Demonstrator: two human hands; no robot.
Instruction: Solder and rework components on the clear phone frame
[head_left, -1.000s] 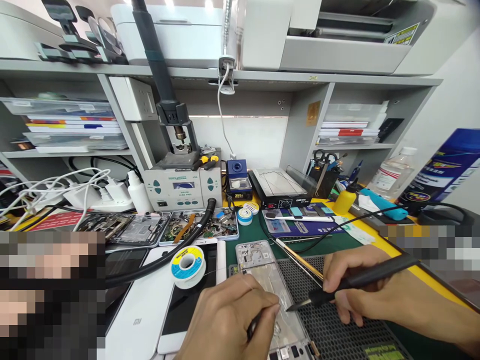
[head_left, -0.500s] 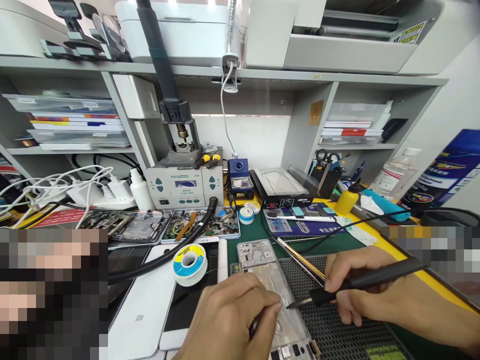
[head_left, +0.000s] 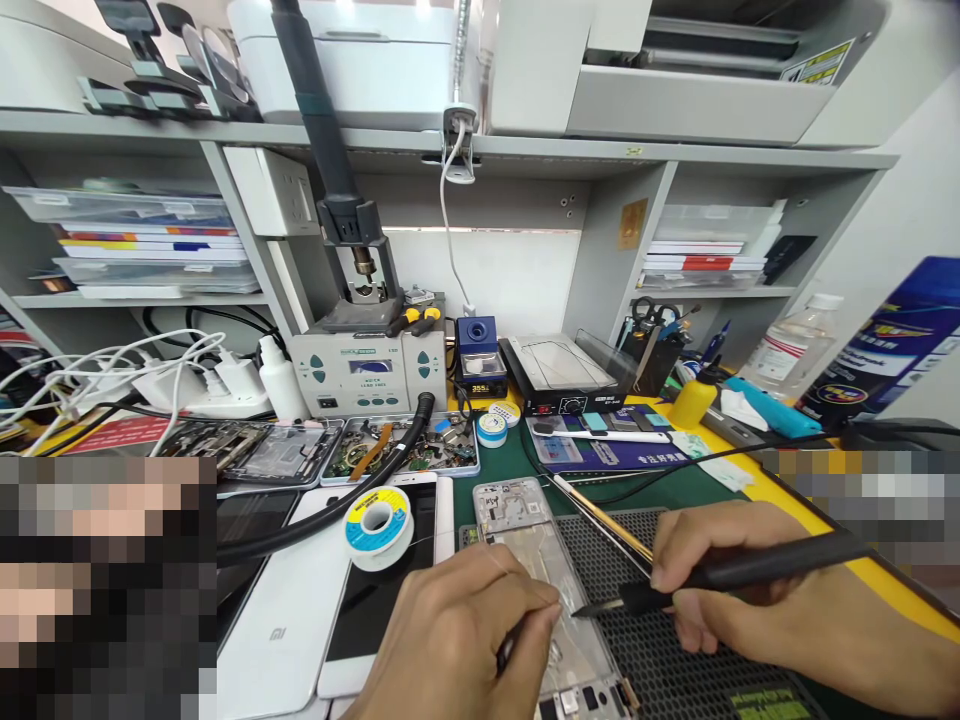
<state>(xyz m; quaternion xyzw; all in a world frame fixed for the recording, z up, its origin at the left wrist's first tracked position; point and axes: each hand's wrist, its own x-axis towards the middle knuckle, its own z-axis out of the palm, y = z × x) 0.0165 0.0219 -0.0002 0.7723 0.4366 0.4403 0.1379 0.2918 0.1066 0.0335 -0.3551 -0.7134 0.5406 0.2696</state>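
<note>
A soldering iron (head_left: 750, 568) with a black handle is held in my right hand (head_left: 731, 575), fingers closed round it. Its dark tip points left, at the right side of a silver phone frame (head_left: 514, 503) lying lengthwise before me. My left hand (head_left: 469, 630) is pinched over the frame, fingertips just left of the iron's tip. Fine solder wire (head_left: 439, 539) runs from a white spool (head_left: 396, 545) with a blue and yellow label towards this hand. The wire's end at the fingertips is too small to make out.
Under the frame lies a dark perforated mat (head_left: 645, 640). A brush (head_left: 600, 513) rests beside my right hand. White phones (head_left: 281, 620) lie to the left, with a thick black hose (head_left: 322, 522) across them. Behind are a parts tray (head_left: 469, 470) and a hot-air station (head_left: 367, 375).
The soldering iron's handle has shifted very slightly right and down at its back end. Both hands stay almost in place over the phone frame.
</note>
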